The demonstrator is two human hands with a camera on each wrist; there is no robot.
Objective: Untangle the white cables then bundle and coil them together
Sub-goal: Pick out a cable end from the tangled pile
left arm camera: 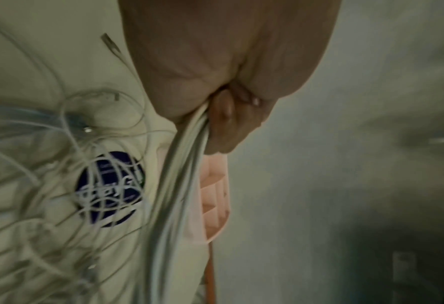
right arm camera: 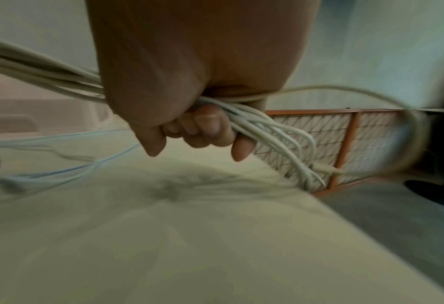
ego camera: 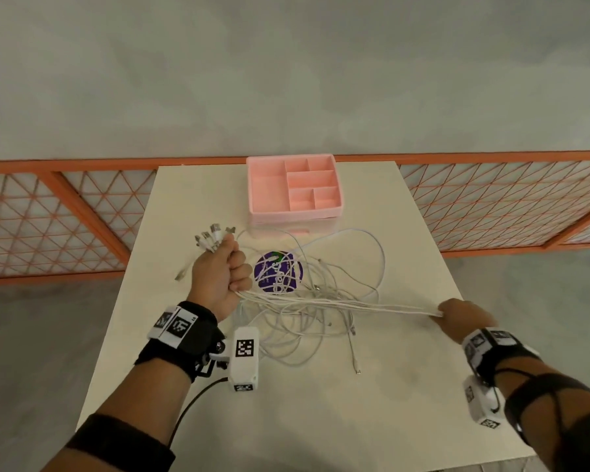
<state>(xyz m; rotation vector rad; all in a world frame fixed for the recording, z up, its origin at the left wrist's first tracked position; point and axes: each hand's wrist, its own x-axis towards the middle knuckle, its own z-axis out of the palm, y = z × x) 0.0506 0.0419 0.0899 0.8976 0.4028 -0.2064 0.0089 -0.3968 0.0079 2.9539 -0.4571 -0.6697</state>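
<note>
Several white cables (ego camera: 338,303) stretch taut between my two hands above the table. My left hand (ego camera: 220,270) grips them in a fist, with the plug ends (ego camera: 212,236) sticking out above it; the left wrist view shows the cable bundle (left arm camera: 179,164) running out of the left hand (left arm camera: 223,123). Out at the table's right edge, my right hand (ego camera: 457,313) grips the same strands; in the right wrist view, the cables (right arm camera: 267,131) pass through the curled fingers (right arm camera: 208,127) of my right hand (right arm camera: 203,131). Slack loops (ego camera: 297,342) lie tangled on the table between my hands.
A pink compartment tray (ego camera: 295,212) stands at the table's far edge. A round purple sticker (ego camera: 278,272) lies under the loops. The beige table (ego camera: 389,403) has bare surface at the front. An orange mesh fence (ego camera: 65,216) runs behind.
</note>
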